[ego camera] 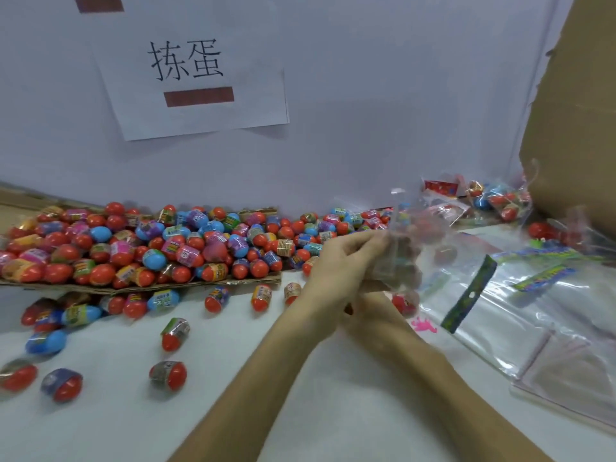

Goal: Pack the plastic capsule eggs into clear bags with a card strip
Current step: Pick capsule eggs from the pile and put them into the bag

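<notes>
My left hand (345, 258) pinches the side of a clear bag (405, 248) held up over the table. The bag is blurred by motion, and a few capsule eggs show inside it. Under it, my right hand (376, 306) grips the bag's lower part and is partly hidden by my left wrist. A heap of red, blue and pink capsule eggs (133, 241) fills a flat cardboard tray (200, 284) on the left. A green printed card strip (466, 295) lies on a stack of clear bags (533, 315) to the right.
Several loose eggs (173, 333) lie scattered on the white table in front of the tray. Packed bags (493, 198) are piled at the back right beside a tall cardboard box (573, 111). A small pink toy (423, 326) lies near my right wrist. A paper sign (190, 78) hangs on the wall.
</notes>
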`<state>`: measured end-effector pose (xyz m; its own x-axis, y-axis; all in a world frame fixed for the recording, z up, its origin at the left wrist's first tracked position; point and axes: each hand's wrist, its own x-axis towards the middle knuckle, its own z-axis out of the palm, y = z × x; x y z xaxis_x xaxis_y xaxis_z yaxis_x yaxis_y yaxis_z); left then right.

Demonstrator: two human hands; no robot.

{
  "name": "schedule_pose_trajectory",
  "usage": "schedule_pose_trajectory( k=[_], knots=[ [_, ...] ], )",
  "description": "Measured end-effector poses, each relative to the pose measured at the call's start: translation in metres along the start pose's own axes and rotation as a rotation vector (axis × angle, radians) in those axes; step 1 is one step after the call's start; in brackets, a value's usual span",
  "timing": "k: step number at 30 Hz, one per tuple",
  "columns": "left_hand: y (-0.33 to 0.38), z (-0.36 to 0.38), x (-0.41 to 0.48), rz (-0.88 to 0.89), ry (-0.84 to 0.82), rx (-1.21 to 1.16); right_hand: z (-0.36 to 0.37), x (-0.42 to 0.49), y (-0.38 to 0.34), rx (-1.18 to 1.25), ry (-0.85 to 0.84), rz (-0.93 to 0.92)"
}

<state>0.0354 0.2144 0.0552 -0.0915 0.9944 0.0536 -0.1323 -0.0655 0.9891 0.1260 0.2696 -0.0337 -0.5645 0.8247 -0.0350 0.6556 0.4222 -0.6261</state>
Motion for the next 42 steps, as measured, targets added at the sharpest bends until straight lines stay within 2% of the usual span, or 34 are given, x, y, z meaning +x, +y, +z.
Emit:
schedule_pose_trajectory(
  k=[2,4,5,6,8,10,14,18,22,24,26,29,31,39,42],
  knots=[
    [-0.002,-0.032,-0.012,-0.015,0.033,-0.193,-0.001,0.006,-0.002,0.089,0.068,-0.029],
    [-0.010,-0.055,-0.024,-0.029,0.058,-0.318,-0.003,0.010,-0.006,0.416,0.111,-0.059],
    [-0.014,-0.067,-0.030,-0.037,0.077,-0.372,-0.007,0.011,-0.012,0.579,0.075,-0.073],
    [-0.019,-0.077,-0.035,-0.047,0.108,-0.415,-0.009,0.016,-0.012,0.756,0.012,-0.037],
    [-0.031,-0.094,-0.041,-0.074,0.168,-0.517,-0.021,0.021,-0.016,1.131,-0.084,0.155],
    [-0.041,-0.101,-0.044,-0.088,0.230,-0.597,-0.025,0.025,-0.011,1.254,0.006,0.279],
    [-0.049,-0.106,-0.041,-0.095,0.320,-0.675,-0.025,0.014,-0.004,1.284,0.112,0.272],
    [-0.054,-0.107,-0.040,-0.100,0.381,-0.654,-0.033,0.009,-0.007,1.144,0.218,0.165],
    [-0.055,-0.109,-0.041,-0.073,0.455,-0.617,-0.043,-0.001,-0.009,0.772,0.373,-0.214],
    [-0.054,-0.110,-0.041,-0.066,0.469,-0.605,-0.043,-0.009,-0.016,0.566,0.278,-0.390],
    [-0.055,-0.110,-0.041,-0.059,0.468,-0.590,-0.037,-0.014,-0.018,0.346,0.093,-0.471],
    [-0.054,-0.110,-0.042,-0.040,0.465,-0.573,-0.021,-0.017,-0.020,0.082,-0.195,-0.470],
    [-0.052,-0.110,-0.042,-0.037,0.471,-0.567,-0.015,-0.014,-0.017,-0.079,-0.224,-0.443],
    [-0.047,-0.107,-0.046,0.009,0.395,-0.478,-0.010,-0.008,-0.015,-0.277,0.040,-0.442],
    [-0.042,-0.107,-0.049,0.029,0.376,-0.458,-0.008,-0.011,-0.020,-0.140,0.243,-0.512]
  ],
)
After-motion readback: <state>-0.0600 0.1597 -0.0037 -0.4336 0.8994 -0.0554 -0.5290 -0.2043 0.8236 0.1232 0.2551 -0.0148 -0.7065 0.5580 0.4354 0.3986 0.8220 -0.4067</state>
